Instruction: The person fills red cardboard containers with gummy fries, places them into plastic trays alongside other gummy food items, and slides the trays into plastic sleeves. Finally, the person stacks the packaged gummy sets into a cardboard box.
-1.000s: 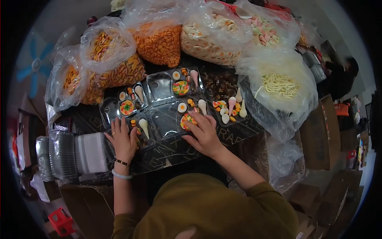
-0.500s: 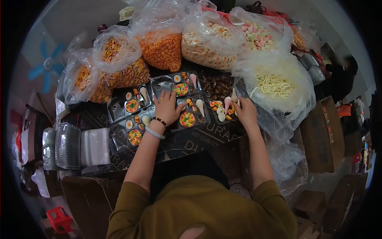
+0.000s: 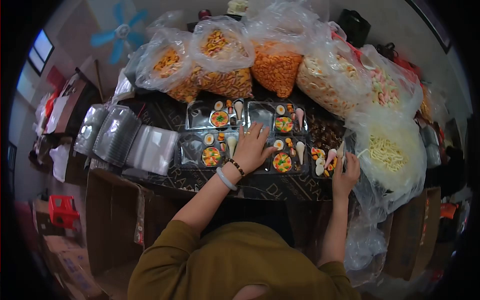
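Observation:
My left hand (image 3: 254,149), with a bead bracelet and a pale bangle, lies with spread fingers across the clear plastic trays (image 3: 192,155). Beside its thumb is a round pizza-shaped candy (image 3: 282,162); a fried-egg candy (image 3: 278,145) and a white cone candy (image 3: 300,152) share that tray. My right hand (image 3: 347,175) is at the far right of the row, its thumb and fingers closed at a cream cone-shaped candy (image 3: 340,149). Just left of it are a pink cone candy (image 3: 330,158) and white round candies (image 3: 319,167). The fingers partly hide the contact.
Along the back stand plastic bags of orange candies (image 3: 276,70), egg-shaped candies (image 3: 325,82) and pale strings (image 3: 387,152). Brown wrapped pieces (image 3: 325,131) lie behind my right hand. Stacked clear lids (image 3: 117,135) are at left, cardboard boxes (image 3: 112,225) below.
The whole view has swung left, so the table and bags sit farther right in the picture. Both hands keep nearly the same places against the trays.

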The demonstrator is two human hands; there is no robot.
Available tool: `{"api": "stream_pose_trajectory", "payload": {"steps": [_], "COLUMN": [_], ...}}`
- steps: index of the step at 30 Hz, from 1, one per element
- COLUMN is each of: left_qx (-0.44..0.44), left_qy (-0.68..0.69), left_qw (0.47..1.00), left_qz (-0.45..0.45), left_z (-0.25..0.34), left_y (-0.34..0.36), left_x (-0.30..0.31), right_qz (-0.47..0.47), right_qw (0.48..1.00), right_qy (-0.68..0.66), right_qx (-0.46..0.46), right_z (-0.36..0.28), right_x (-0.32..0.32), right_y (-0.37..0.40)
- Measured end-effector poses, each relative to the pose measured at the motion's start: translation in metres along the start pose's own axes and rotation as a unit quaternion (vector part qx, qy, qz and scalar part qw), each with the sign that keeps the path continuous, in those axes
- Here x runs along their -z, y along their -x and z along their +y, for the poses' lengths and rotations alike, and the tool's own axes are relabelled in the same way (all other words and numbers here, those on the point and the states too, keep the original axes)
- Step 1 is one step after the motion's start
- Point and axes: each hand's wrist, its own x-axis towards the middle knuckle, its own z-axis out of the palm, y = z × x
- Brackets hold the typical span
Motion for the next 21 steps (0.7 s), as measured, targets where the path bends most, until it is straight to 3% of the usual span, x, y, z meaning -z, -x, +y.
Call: {"api": "stream_pose_trajectory", "payload": {"steps": [2,6,8,9,11,12,14,17,18,21], "left_qx": [0.044,0.2,0.232,0.265,0.266,0.249,0.208,0.196,0.163,0.161], "left_qy": [-0.029,-0.12,-0.163,-0.142,-0.123,-0.103,-0.062,-0.093,-0.111,-0.083], "left_qw": [0.998,0.971,0.956,0.954,0.956,0.963,0.97,0.956,0.944,0.939], "left_qz": [0.017,0.051,0.077,0.015,-0.015,0.023,0.109,0.198,0.264,0.291], "left_z": [-0.013,-0.06,-0.084,-0.088,-0.096,-0.097,-0.108,-0.128,-0.144,-0.144], "left_y": [0.017,0.031,0.034,0.034,0.041,0.046,0.057,0.063,0.066,0.06], "left_x": [0.016,0.032,0.034,0.043,0.047,0.049,0.062,0.13,0.143,0.184], "right_qz": [-0.02,-0.239,-0.271,-0.289,-0.348,-0.386,-0.36,-0.298,-0.281,-0.232], "right_qw": [0.997,0.958,0.941,0.932,0.91,0.894,0.903,0.927,0.937,0.952], "right_qy": [-0.004,-0.077,-0.07,-0.077,-0.038,-0.036,-0.05,-0.1,-0.101,-0.155], "right_qx": [0.079,0.142,0.191,0.205,0.224,0.223,0.231,0.203,0.181,0.124], "right_z": [-0.038,-0.105,-0.132,-0.138,-0.149,-0.149,-0.15,-0.149,-0.141,-0.127], "right_x": [-0.005,-0.04,-0.063,-0.076,-0.094,-0.1,-0.099,-0.1,-0.092,-0.076], "right_y": [0.0,0.003,-0.006,-0.011,-0.019,-0.02,-0.022,-0.019,-0.019,-0.027]}}
